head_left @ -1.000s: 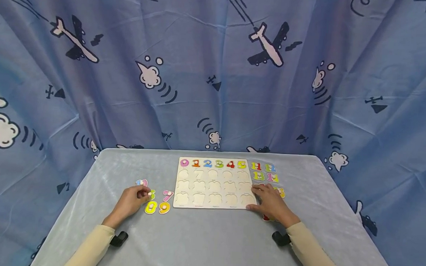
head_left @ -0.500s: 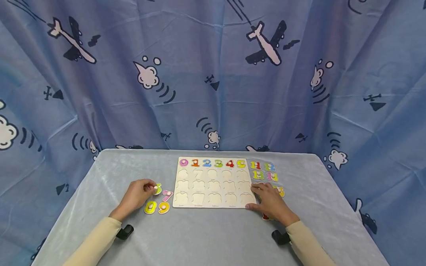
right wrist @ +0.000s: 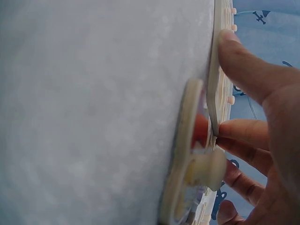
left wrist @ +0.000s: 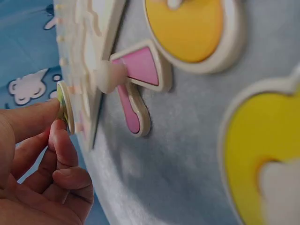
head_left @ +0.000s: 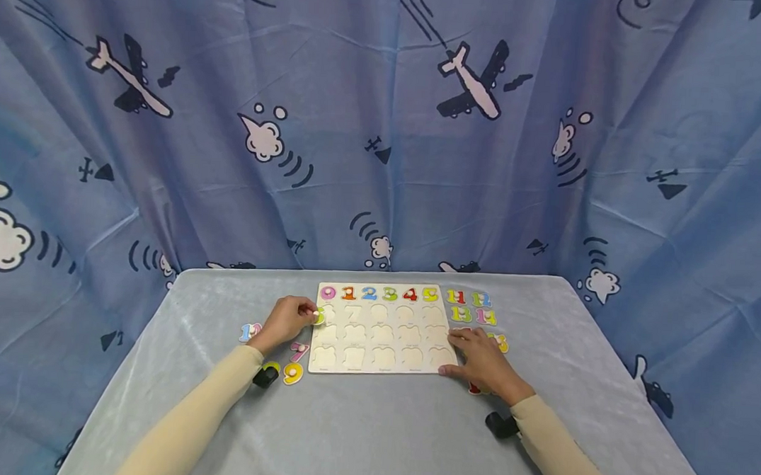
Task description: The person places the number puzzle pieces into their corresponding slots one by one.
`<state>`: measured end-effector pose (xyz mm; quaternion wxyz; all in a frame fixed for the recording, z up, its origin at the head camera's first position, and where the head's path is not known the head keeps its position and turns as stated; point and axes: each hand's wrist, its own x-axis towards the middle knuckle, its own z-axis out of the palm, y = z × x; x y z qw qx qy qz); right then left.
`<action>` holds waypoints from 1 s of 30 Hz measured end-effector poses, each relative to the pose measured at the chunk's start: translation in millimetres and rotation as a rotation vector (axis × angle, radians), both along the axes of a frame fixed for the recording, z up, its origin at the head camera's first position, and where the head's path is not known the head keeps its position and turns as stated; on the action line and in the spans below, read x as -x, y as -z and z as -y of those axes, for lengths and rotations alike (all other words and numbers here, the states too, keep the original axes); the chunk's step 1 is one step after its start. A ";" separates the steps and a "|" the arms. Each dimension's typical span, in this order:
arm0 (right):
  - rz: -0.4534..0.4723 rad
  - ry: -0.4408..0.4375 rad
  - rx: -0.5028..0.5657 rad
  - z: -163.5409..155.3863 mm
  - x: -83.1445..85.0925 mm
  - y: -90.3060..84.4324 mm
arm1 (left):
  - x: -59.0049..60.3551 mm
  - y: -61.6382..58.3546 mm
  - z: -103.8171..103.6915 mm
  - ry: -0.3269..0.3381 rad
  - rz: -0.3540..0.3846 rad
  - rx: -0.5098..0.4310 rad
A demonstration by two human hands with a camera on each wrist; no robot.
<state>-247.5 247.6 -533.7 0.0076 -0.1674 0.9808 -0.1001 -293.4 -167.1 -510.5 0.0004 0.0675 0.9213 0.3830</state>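
A wooden number board (head_left: 381,369) lies mid-table, its top row filled with coloured numbers 0 to 5 and the lower rows bare. My left hand (head_left: 312,312) pinches a small green number piece (head_left: 319,316) by its peg at the board's left edge, over the second row. In the left wrist view the left hand's thumb and forefinger (left wrist: 51,117) hold that green number piece (left wrist: 65,107) beside the board edge (left wrist: 93,70). My right hand (head_left: 471,351) rests on the board's right front corner, thumb (right wrist: 243,65) against its side.
Left of the board lie a pink 7 (head_left: 299,350), a yellow 9 (head_left: 293,372), a half-hidden yellow piece (head_left: 271,367) and a blue-pink 10 (head_left: 249,331). Right of it sit 11 to 14 (head_left: 472,307), a yellow piece (head_left: 500,342) and a red piece (head_left: 474,389) under my right hand.
My left hand lifted the green piece from the loose group and carried it right and forward to the board's left edge, uncovering the 10. The right hand stayed put.
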 end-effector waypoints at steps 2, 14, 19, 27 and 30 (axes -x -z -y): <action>0.002 0.001 -0.006 0.1 -0.2 1.1 | 5.9 3.1 -3.2 -0.001 0.014 0.014; 0.003 0.004 0.012 3.4 -4.4 -1.0 | 25.1 12.0 -13.0 -0.014 0.052 0.060; 0.003 0.005 0.017 3.0 -4.0 -1.1 | 26.6 12.9 -16.6 0.010 0.027 0.079; 0.006 0.011 0.014 2.5 -3.9 -2.7 | 26.8 14.8 -19.7 0.026 0.026 0.109; 0.004 0.011 0.011 1.8 -3.3 -2.6 | 24.6 12.5 -19.6 0.044 0.013 0.120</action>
